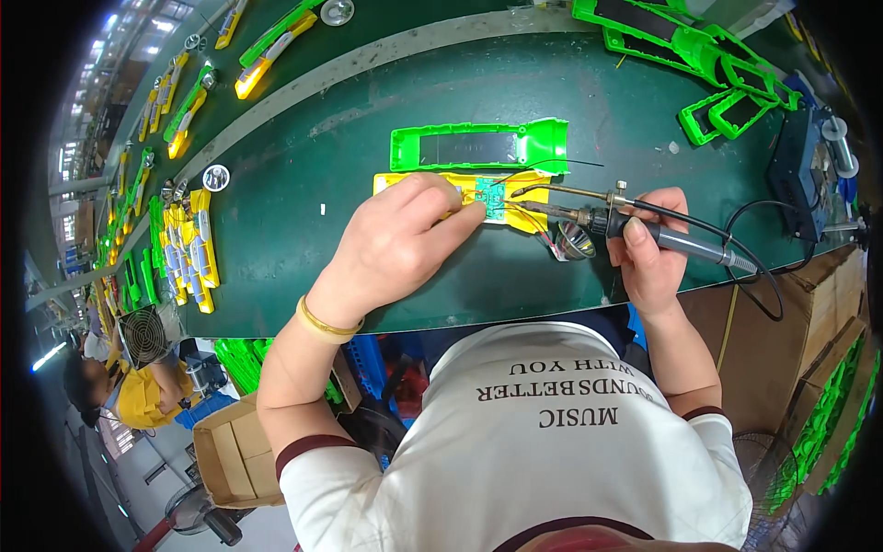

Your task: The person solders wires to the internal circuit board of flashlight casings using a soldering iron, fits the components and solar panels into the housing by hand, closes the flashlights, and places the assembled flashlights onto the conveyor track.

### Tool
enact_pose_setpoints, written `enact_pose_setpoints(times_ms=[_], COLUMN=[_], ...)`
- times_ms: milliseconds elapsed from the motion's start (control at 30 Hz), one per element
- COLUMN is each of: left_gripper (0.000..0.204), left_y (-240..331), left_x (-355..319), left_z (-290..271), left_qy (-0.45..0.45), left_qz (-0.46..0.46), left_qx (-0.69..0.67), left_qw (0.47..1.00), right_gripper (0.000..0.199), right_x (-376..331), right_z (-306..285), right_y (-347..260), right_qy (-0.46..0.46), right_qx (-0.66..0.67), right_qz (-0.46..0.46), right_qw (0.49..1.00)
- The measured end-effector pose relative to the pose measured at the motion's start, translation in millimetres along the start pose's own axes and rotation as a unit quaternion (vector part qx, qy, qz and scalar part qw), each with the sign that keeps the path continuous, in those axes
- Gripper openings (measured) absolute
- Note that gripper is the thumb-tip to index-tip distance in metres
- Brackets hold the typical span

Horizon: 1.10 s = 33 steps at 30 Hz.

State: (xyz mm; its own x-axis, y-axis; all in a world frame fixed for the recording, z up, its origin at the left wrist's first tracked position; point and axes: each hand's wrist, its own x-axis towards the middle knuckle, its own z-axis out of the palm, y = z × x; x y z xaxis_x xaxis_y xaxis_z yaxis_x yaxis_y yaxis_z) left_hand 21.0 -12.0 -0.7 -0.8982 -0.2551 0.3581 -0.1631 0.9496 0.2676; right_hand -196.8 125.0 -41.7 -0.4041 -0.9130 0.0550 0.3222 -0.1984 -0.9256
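Note:
My right hand (651,248) is closed around a soldering iron (676,241) with a thin feed tube clamped along it. Its tip points left and meets, or nearly meets, a small green circuit board (490,199). The board lies in a yellow housing half (537,198) on the bench, with thin wires around it. My left hand (395,241) bends over the housing's left part, fingertips pinched beside the board; what they pinch is hidden. A round silver lamp reflector (577,241) hangs on wires at the housing's near right. Just beyond lies a green housing half (478,147).
Green housing parts (699,55) pile up at the far right. A soldering station (796,170) with a solder spool (839,147) stands on the right. Yellow and green lamps (189,248) gather at left. Near a cardboard box (237,451) sits a person in yellow (147,396).

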Motion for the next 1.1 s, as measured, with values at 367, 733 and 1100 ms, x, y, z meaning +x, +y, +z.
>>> enact_pose_setpoints(times_ms=[367,733,1100], left_gripper=[0.019,0.019,0.021], left_y=[1,-1,11], left_x=[5,3,26], left_z=[-3,-2,1], left_qy=[-0.027,-0.018,0.028], left_qz=[0.016,0.015,-0.105], left_qx=[0.068,0.05,-0.049], left_qw=[0.997,0.998,0.993], right_gripper=[0.026,0.025,0.017], right_x=[2,4,14], right_z=[1,1,-20], right_y=[6,3,-13], right_qy=[-0.053,-0.035,0.074], right_qx=[-0.079,0.024,0.064], right_qz=[-0.017,0.018,-0.097], right_qw=[0.995,0.999,0.99])
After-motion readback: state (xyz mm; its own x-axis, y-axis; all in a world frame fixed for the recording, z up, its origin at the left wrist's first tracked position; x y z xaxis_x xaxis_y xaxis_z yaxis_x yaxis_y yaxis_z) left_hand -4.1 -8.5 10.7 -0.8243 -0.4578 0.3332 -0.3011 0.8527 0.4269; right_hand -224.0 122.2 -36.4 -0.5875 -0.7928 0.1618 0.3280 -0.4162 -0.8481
